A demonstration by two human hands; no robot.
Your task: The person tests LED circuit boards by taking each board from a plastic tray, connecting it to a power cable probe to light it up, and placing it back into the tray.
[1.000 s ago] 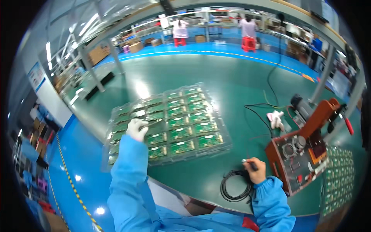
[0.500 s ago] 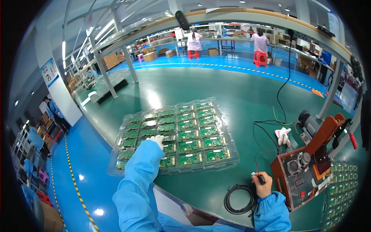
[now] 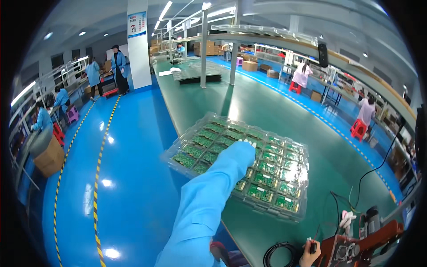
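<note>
My left hand [image 3: 247, 143], in a white glove, reaches out over a clear plastic tray [image 3: 284, 213] full of green circuit boards [image 3: 260, 192]. Only its fingertips show past the blue sleeve, so whether they grip a board is hidden. Low in the picture, my bare right hand [image 3: 307, 259] is closed around a small black cylindrical piece [image 3: 313, 247] with a white tip. A coil of black cable [image 3: 272, 255] lies to the left of that hand.
A reddish-brown fixture [image 3: 378, 236] stands right of my right hand, with a white glove [image 3: 347, 220] beside it. Black cable [image 3: 378, 169] hangs down to the bench. Stacked trays [image 3: 200, 76] lie farther back near shelf posts [image 3: 203, 53]. Other people work across the aisles.
The view has swung left, so the tray and fixture sit farther right and more of the blue floor shows. My left hand stays over the tray; my right still holds the black piece.
</note>
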